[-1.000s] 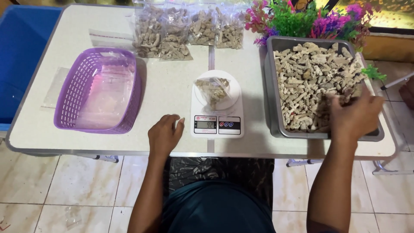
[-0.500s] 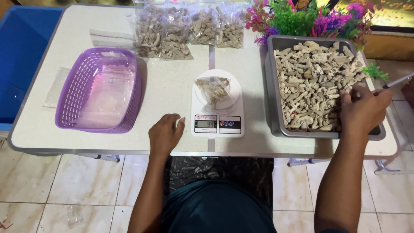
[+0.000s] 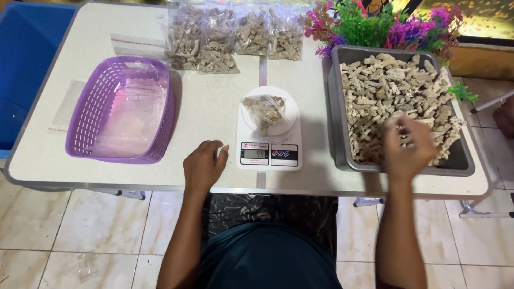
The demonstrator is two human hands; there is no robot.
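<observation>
the table looks like speckled matt laminate with a metal rim. the basket is purple plastic lattice, slightly glossy, holding clear shiny film bags. the scale is smooth white plastic. the tray is matt grey plastic, filled with rough, chalky, porous pieces. the bags are clear glossy plastic. floor tiles gleam.

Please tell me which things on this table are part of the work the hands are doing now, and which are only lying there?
In use:
- right hand over the grey tray of pale rubble pieces
- left hand resting beside the white scale
- clear bag of pieces on the scale

Lying about:
- purple basket
- filled bags at the back
- plastic plants
</observation>
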